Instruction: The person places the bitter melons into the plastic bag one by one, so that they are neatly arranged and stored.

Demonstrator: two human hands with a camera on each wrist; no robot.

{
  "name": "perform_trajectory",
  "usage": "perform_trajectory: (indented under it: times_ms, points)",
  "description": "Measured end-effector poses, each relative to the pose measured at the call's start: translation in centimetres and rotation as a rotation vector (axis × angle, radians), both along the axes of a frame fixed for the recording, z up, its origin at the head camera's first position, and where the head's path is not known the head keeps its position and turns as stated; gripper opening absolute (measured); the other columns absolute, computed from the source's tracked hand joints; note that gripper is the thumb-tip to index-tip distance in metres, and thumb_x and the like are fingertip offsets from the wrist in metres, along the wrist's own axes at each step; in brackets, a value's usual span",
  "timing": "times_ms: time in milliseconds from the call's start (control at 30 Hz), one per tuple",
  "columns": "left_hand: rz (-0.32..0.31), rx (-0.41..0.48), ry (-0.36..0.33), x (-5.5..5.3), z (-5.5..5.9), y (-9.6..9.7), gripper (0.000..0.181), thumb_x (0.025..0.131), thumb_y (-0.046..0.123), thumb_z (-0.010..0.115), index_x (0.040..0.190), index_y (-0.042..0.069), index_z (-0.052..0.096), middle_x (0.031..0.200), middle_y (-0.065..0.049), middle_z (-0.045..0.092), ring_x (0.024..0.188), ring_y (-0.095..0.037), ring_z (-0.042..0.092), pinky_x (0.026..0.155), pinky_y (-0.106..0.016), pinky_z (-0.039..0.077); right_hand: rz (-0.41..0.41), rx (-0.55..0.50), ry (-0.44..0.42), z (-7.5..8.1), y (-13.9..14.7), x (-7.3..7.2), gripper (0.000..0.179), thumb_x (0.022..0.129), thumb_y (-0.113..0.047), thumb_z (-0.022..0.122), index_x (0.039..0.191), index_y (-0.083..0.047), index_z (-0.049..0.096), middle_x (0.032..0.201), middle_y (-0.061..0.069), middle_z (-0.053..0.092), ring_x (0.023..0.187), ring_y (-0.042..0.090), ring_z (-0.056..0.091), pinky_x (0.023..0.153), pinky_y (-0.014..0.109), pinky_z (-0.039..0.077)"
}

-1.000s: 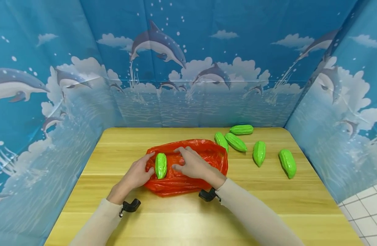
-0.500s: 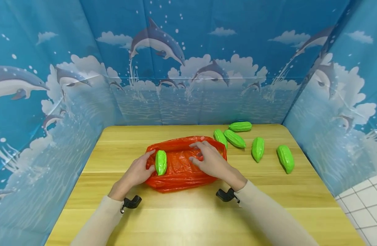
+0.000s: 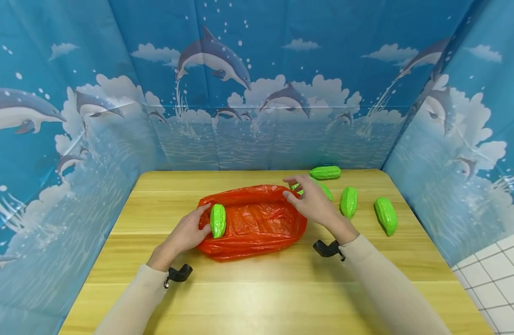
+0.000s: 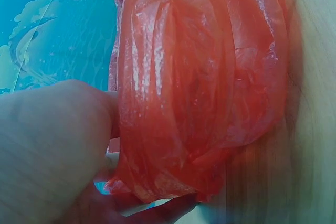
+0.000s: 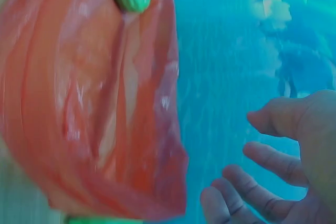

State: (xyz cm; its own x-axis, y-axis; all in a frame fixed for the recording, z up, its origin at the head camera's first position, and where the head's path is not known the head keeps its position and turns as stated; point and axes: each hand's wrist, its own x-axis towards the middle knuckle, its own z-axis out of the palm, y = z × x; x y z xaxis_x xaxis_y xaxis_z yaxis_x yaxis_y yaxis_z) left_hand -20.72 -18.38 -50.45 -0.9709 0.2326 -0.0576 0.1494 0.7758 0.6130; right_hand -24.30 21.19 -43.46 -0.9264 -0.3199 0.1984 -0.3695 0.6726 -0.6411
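Note:
A red plastic bag [image 3: 257, 221] lies with its mouth spread on the table. One green bitter melon [image 3: 218, 221] is inside, at the bag's left end. My left hand [image 3: 187, 231] grips the bag's left edge; in the left wrist view some fingers [image 4: 176, 208] reach under the plastic. Over the bag's right rim hovers my right hand [image 3: 317, 202], fingers spread and holding nothing. It partly covers two bitter melons just beyond the bag, one of them showing at its right side [image 3: 325, 188]. In the right wrist view its fingers [image 5: 252, 190] are apart from the bag.
Another bitter melon [image 3: 325, 172] lies at the table's back edge. Two more, a nearer one [image 3: 348, 202] and a far-right one [image 3: 385, 216], lie right of my right hand. A dolphin-print curtain [image 3: 257, 139] encloses the wooden table [image 3: 248, 298] behind and at both sides.
My right hand has moved from over the inside of the bag rightward and slightly back, to the bitter melons beside it. My left hand has stayed at the bag's left edge.

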Motion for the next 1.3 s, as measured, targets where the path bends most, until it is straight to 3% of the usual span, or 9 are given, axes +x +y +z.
perform_trajectory:
  times_ms: [233, 533, 667, 767, 867, 1033, 1133, 1200, 1300]
  points:
    - [0.004, 0.002, -0.004, -0.1, -0.1, 0.2, 0.075, 0.111, 0.015, 0.067, 0.181, 0.006, 0.04, 0.177, -0.026, 0.055, 0.128, -0.038, 0.063, 0.114, -0.057, 0.057, -0.025, -0.007, 0.014, -0.6, 3.2, -2.1, 0.046, 0.117, -0.022, 0.073, 0.159, -0.006, 0.068, 0.152, 0.027, 0.068, 0.124, 0.047, 0.074, 0.101, 0.065, 0.068]
    - [0.014, 0.016, -0.003, 0.2, -0.1, 0.0, 0.074, 0.112, 0.013, 0.068, 0.181, 0.006, 0.041, 0.178, -0.027, 0.053, 0.138, -0.041, 0.065, 0.123, -0.064, 0.057, -0.04, 0.023, -0.042, -1.4, 5.8, -4.0, 0.049, 0.12, -0.028, 0.068, 0.164, -0.007, 0.063, 0.161, 0.031, 0.061, 0.126, 0.048, 0.075, 0.099, 0.064, 0.068]
    - [0.023, 0.014, 0.009, 0.2, -0.1, -0.1, 0.074, 0.111, 0.012, 0.068, 0.18, 0.006, 0.043, 0.168, -0.026, 0.063, 0.114, -0.034, 0.067, 0.102, -0.052, 0.062, -0.042, 0.033, -0.062, -1.6, 6.3, -4.6, 0.05, 0.12, -0.028, 0.067, 0.165, -0.007, 0.062, 0.163, 0.031, 0.06, 0.128, 0.049, 0.074, 0.105, 0.067, 0.065]
    - [0.016, 0.016, 0.018, 0.2, 0.0, -0.2, 0.074, 0.11, 0.009, 0.069, 0.18, 0.006, 0.043, 0.162, -0.026, 0.066, 0.087, -0.026, 0.056, 0.081, -0.041, 0.052, -0.047, 0.044, -0.075, -1.8, 6.7, -5.1, 0.051, 0.12, -0.028, 0.067, 0.165, -0.007, 0.062, 0.163, 0.031, 0.059, 0.13, 0.051, 0.073, 0.107, 0.068, 0.064]
    - [0.004, 0.02, 0.019, 0.2, 0.1, -0.4, 0.076, 0.109, 0.004, 0.069, 0.18, 0.006, 0.043, 0.165, -0.026, 0.064, 0.077, -0.023, 0.049, 0.076, -0.038, 0.049, -0.046, 0.057, -0.08, -2.2, 7.2, -5.7, 0.05, 0.12, -0.026, 0.067, 0.165, -0.005, 0.061, 0.163, 0.033, 0.059, 0.131, 0.052, 0.073, 0.108, 0.069, 0.064]
    - [-0.005, 0.017, 0.03, 0.6, 0.6, -0.6, 0.078, 0.106, -0.004, 0.068, 0.179, 0.004, 0.043, 0.177, -0.027, 0.054, 0.106, -0.034, 0.07, 0.097, -0.051, 0.063, -0.044, 0.073, -0.098, -2.7, 7.9, -6.8, 0.05, 0.119, -0.022, 0.068, 0.165, -0.004, 0.06, 0.163, 0.034, 0.061, 0.134, 0.054, 0.072, 0.111, 0.07, 0.064]
    - [-0.003, 0.009, 0.035, 0.8, 0.7, -0.8, 0.079, 0.105, -0.006, 0.067, 0.179, 0.004, 0.043, 0.179, -0.027, 0.052, 0.133, -0.04, 0.068, 0.115, -0.057, 0.061, -0.041, 0.084, -0.105, -3.0, 8.2, -7.2, 0.05, 0.119, -0.02, 0.067, 0.166, -0.003, 0.06, 0.165, 0.034, 0.059, 0.137, 0.056, 0.07, 0.114, 0.071, 0.062]
    - [-0.002, 0.01, 0.03, 0.8, 0.7, -0.9, 0.079, 0.105, -0.007, 0.067, 0.18, 0.004, 0.042, 0.18, -0.027, 0.05, 0.132, -0.039, 0.069, 0.117, -0.058, 0.06, -0.039, 0.093, -0.104, -3.3, 8.4, -7.4, 0.051, 0.118, -0.018, 0.067, 0.166, -0.002, 0.06, 0.165, 0.035, 0.058, 0.14, 0.058, 0.068, 0.116, 0.073, 0.06]
    - [0.005, 0.009, 0.018, 0.8, 0.6, -1.1, 0.08, 0.106, -0.007, 0.066, 0.181, 0.006, 0.041, 0.181, -0.027, 0.05, 0.109, -0.032, 0.066, 0.104, -0.05, 0.059, -0.032, 0.123, -0.093, -3.7, 8.7, -7.5, 0.052, 0.117, -0.016, 0.069, 0.166, -0.001, 0.06, 0.163, 0.037, 0.057, 0.141, 0.061, 0.065, 0.117, 0.074, 0.058]
